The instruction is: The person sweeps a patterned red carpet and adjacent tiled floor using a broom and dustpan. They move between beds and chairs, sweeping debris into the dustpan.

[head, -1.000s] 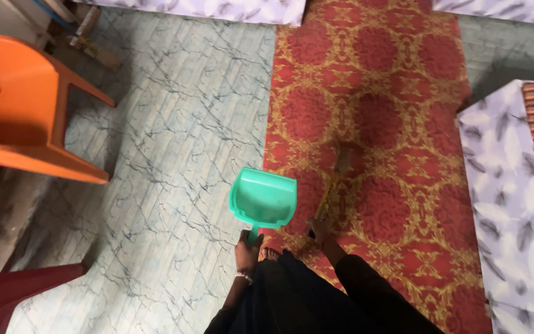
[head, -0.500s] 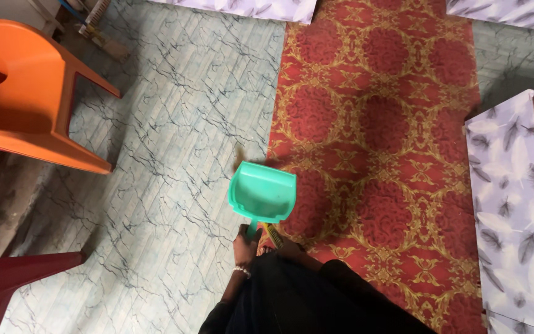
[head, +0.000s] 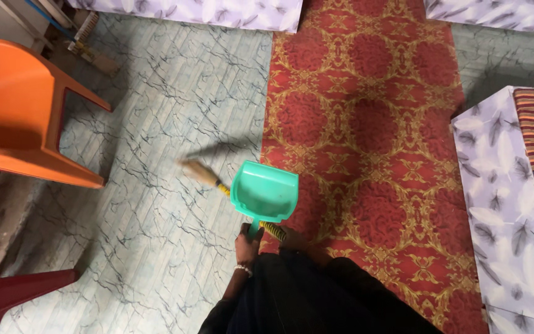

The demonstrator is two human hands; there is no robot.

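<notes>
Our left hand (head: 246, 242) wraps tight around the green dustpan (head: 264, 192) handle, holding it up off the floor (head: 156, 124). Our right hand (head: 292, 238) grips the broom (head: 217, 182) stick, its brush reaching under the dustpan to the floor.

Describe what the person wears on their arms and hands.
The left hand is bare, with a pale beaded bracelet at the wrist. The right hand is bare too; a dark sleeve covers that arm. Dark clothing fills the frame below.

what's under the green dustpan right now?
The broom passes beneath the green dustpan: its bristle head shows over the marbled floor to the left, its yellow-black handle reappears near the right hand. The middle stretch, and the floor and red carpet edge below, are covered.
</notes>
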